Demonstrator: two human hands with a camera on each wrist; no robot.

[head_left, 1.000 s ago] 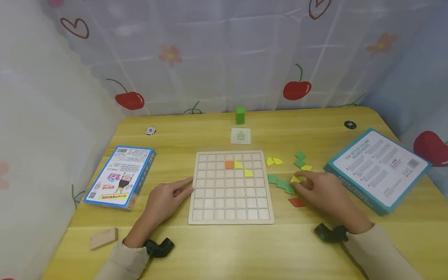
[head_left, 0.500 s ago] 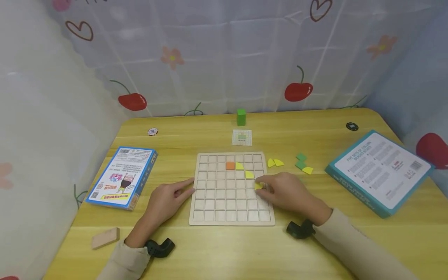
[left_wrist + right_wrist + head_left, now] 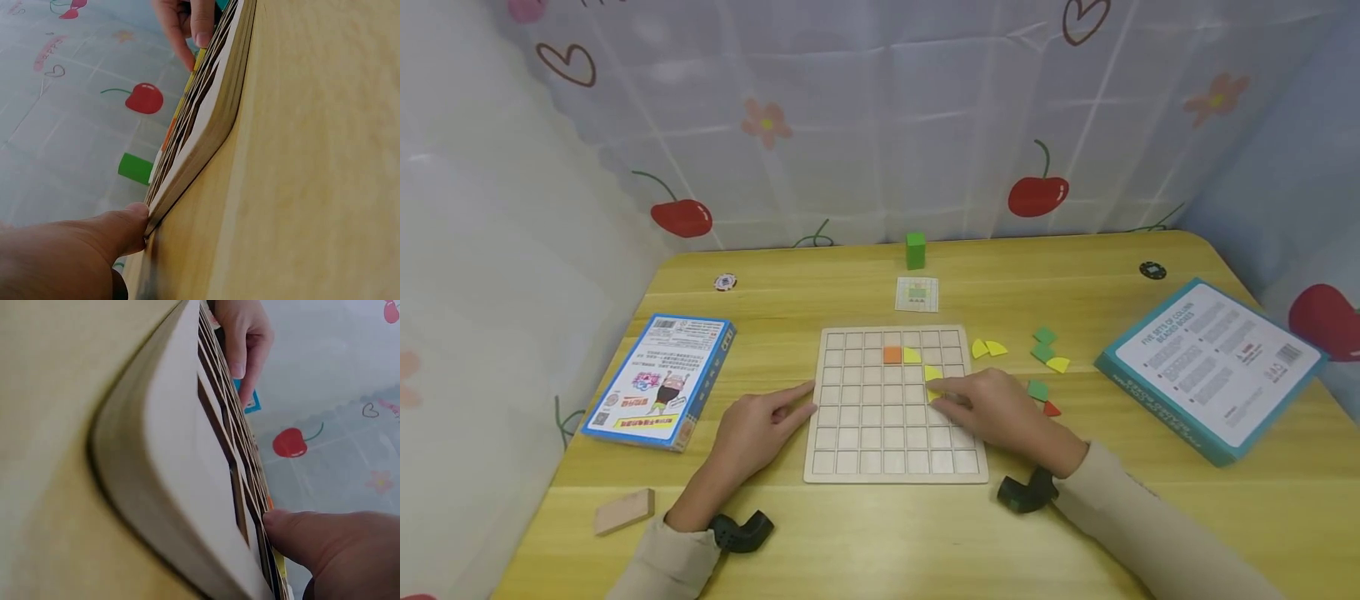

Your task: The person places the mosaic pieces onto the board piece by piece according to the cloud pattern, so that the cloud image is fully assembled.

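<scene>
While fingers point(image 3: 943, 392) press, green tiles point(image 3: 1038, 390) lie beside.

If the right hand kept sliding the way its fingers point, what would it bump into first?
Probably the yellow piece on the wooden grid board, just beyond the right hand; farther on sits the orange square. Depth is hard to judge.

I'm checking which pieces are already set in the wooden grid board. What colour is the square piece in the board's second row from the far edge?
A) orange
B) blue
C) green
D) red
A: the head view shows an orange square piece sitting in the grid board, second row from the far edge, with a yellow piece right beside it.
</scene>
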